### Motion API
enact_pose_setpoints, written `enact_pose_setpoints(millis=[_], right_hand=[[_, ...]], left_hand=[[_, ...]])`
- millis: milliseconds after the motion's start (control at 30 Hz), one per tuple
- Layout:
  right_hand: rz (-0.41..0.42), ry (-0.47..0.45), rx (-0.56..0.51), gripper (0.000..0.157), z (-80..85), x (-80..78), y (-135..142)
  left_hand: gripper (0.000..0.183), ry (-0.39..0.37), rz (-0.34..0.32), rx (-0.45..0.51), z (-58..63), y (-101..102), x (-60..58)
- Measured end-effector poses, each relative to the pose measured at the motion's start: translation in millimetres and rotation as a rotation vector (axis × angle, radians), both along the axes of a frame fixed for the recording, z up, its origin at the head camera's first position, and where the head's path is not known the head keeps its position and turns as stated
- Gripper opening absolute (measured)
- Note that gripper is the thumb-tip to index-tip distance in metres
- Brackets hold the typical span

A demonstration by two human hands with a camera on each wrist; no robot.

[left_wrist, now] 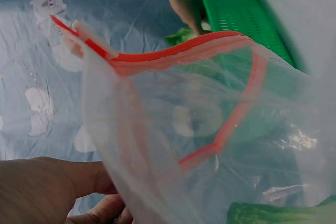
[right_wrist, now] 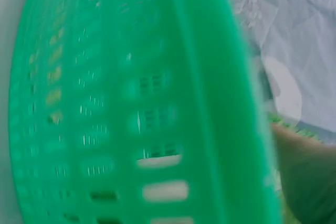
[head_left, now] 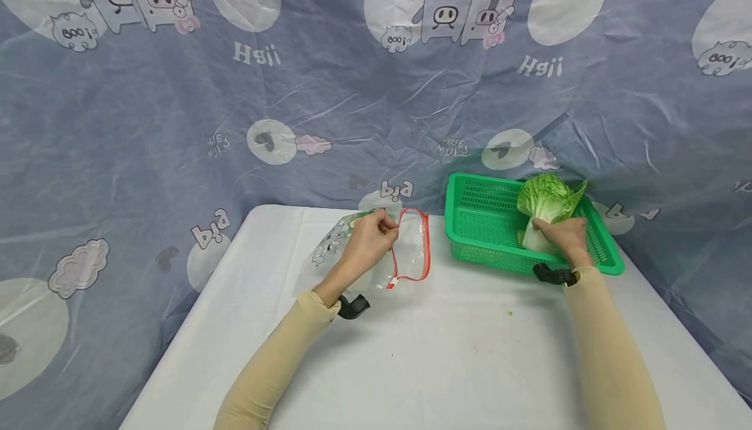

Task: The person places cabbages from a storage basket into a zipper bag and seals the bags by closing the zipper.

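Note:
My left hand (head_left: 365,244) pinches the upper edge of a clear zip bag (left_wrist: 157,98) with a red zip strip. The mouth of the bag gapes toward the right, and a red-and-white slider (head_left: 393,282) sits at its lower corner. Through the film in the left wrist view, a dark green ribbed vegetable (left_wrist: 278,212) shows in part; its kind is unclear. At the right, my right hand (head_left: 566,237) grips the pale stem of a leafy napa cabbage (head_left: 546,196) inside a green plastic basket (head_left: 487,257). The basket wall hides most of this hand in the right wrist view.
A white-covered table (head_left: 446,358) carries the bag and basket. Behind it hangs a grey-blue printed cloth (head_left: 352,91), close to the basket's back rim. A small green scrap (head_left: 510,313) lies in front of the basket.

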State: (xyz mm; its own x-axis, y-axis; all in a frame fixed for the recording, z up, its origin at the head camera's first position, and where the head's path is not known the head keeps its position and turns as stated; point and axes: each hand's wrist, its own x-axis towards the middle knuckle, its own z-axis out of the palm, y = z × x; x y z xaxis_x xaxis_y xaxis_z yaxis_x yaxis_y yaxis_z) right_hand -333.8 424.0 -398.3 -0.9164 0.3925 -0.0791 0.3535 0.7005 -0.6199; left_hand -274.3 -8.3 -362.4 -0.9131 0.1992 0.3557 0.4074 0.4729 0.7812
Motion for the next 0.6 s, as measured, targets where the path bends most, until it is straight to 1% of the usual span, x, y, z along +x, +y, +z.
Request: enact_pose_setpoints(millis=[33,67,100,200,400,500,600], right_hand=[[-0.009,0.032,-0.048,0.104,0.4,0.8,-3.6],[-0.02,0.062,-0.102,0.112,0.9,1.7,-7.5],[-0.034,0.091,-0.148,0.114,1.5,2.3,-11.5],[-0.06,0.207,-0.26,0.108,2.7,4.5,-25.0],[-0.066,0.513,-0.309,0.079,7.8,13.8,-56.6],[-0.045,0.619,-0.319,0.077,11.6,19.1,-76.6],[0.006,0.664,-0.288,0.079,14.0,25.7,-101.0]], left_hand=[[0.005,-0.002,0.001,0.004,0.0,-0.6,-0.1],[0.005,-0.004,0.002,0.008,-0.2,-1.1,-0.5],[0.005,-0.003,0.001,0.012,-0.4,-1.6,-0.8],[0.006,-0.001,-0.004,0.022,-0.6,-2.3,-1.8],[0.006,0.001,-0.005,0.038,-1.1,-2.5,-3.3],[0.006,-0.001,0.0,0.045,-1.4,-2.8,-4.0],[0.006,0.003,0.002,0.053,-1.7,-3.2,-4.7]])
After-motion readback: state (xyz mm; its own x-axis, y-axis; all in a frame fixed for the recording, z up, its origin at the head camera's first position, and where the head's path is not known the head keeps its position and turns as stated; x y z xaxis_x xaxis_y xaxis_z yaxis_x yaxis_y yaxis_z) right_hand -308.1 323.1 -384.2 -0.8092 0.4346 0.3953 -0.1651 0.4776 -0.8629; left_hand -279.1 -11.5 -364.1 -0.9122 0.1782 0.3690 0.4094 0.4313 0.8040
